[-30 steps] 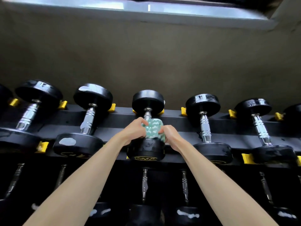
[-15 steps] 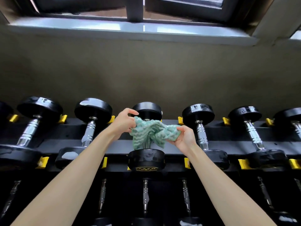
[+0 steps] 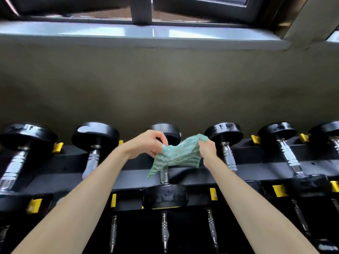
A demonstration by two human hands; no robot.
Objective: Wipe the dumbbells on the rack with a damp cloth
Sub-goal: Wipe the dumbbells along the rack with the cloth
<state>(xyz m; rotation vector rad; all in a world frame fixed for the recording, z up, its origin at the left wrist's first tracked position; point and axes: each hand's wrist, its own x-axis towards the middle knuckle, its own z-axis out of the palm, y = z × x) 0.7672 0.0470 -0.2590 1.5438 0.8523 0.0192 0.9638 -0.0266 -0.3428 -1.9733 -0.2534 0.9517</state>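
While both hands hold it up over the rack [image 3: 64, 167], the green-and-white cloth [image 3: 176, 156] hangs stretched between them in front of the centre dumbbell [image 3: 165, 196]. Its lowest corner droops beside the chrome handle [image 3: 164, 177], and it may be brushing it, though the blur leaves that unclear. The left hand [image 3: 146, 143] pinches the cloth's left edge with curled fingers. The right hand [image 3: 207, 149] pinches the upper right corner, fingers bunched tight.

Neighbouring dumbbells sit close on either side, the left neighbour [image 3: 95, 134] and the right neighbour [image 3: 223, 132], whose near end is hidden by the right forearm. Yellow saddles [image 3: 278, 190] mark the rack's front rail. More handles [image 3: 164, 228] show on a lower tier. Behind the far heads rises a bare wall [image 3: 165, 88] up to a window sill [image 3: 128, 36], leaving free space above the row.
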